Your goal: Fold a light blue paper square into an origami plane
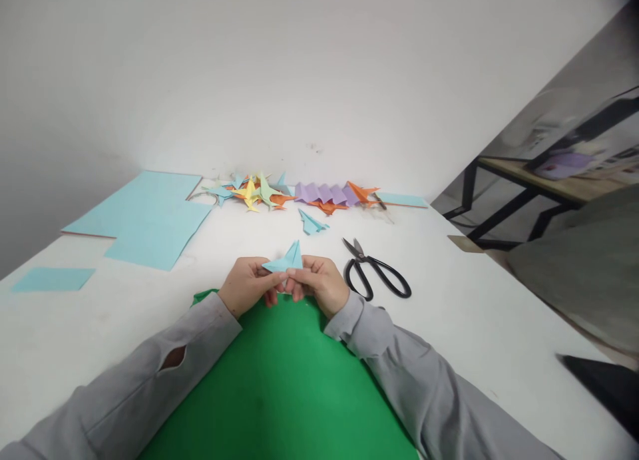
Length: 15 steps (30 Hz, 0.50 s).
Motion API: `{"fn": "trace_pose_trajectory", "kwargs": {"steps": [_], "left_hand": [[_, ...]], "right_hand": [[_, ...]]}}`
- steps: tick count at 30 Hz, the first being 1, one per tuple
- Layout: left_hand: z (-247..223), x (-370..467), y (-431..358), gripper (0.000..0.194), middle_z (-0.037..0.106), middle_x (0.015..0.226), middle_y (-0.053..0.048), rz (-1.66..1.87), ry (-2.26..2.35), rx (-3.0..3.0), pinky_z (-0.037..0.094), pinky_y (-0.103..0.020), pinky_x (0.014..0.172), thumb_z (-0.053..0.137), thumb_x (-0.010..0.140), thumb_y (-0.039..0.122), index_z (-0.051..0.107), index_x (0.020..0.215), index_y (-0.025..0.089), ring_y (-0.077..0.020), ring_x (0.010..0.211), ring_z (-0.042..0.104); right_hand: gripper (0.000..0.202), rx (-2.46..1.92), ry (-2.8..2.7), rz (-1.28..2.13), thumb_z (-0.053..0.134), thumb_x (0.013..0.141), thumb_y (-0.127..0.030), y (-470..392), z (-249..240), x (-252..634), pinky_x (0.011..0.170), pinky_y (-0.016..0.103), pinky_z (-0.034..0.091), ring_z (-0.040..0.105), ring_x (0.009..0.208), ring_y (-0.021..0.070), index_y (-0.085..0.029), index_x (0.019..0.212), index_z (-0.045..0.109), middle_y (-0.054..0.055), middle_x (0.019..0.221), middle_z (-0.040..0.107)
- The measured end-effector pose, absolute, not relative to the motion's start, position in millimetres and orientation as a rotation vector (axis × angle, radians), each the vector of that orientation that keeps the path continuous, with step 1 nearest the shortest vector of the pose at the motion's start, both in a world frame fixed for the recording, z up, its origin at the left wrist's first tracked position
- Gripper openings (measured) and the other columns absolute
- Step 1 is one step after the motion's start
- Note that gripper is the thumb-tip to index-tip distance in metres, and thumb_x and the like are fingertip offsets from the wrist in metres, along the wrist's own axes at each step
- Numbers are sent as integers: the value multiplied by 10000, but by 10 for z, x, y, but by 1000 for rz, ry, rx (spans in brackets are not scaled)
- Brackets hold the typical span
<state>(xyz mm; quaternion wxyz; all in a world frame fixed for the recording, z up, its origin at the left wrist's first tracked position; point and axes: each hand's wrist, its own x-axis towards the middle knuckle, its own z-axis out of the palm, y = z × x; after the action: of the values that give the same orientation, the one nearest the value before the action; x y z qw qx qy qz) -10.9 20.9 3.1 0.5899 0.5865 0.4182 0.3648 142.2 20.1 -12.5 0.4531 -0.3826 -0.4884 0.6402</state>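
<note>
Fingers: both sets closed in a pinch on one small folded blue paper [291, 258]. Left hand [245, 285] has its side end, thumb on the near face; right hand [322, 281] grips the opposite end likewise, thumb tips close together at the lower middle. How the fingers behind the paper lie, I cannot fully tell from where I stand.

Position: piece held up between the hands, a peak pointing upward, over the near part of the white table [464, 327], by the top of the green cloth [284, 380].

Handling (my estimate): next to no weight; thin and crisp, stiffer where layers stack, limp at single-layer tips. Dry surface, unlikely to slip. Fragile in the sense of creasing: a hard squeeze would probably leave a stray fold, a tug could tear a point. Best hold: light thumb-and-finger pinch on the thick folded lower band, near the middle, leaving the peak free.

Farther out: black-handled scissors [366, 258] lie beyond the right hand, blades apart. A second folded blue piece [313, 226] sits ahead of the hands. By the wall, a cluster of folded paper shapes [249, 194] and a purple pleated strip [327, 194]. Leftward, large blue sheets [150, 220] and a smaller blue sheet [53, 279], lying flat
</note>
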Motion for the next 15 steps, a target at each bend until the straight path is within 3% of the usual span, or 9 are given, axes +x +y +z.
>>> {"fn": "trace_pose_trajectory", "kwargs": {"steps": [15], "left_hand": [[33,-104,193,220,537,460,22,821,910,1397,412,-198,343,621,661,297,517,583,118,-84,348,501]], "right_hand": [[291,-924,-1295,1558,665,662,-389,173,-102,1408,357,177,381,521,355,75,-126,576,575,-2,477,604]]}}
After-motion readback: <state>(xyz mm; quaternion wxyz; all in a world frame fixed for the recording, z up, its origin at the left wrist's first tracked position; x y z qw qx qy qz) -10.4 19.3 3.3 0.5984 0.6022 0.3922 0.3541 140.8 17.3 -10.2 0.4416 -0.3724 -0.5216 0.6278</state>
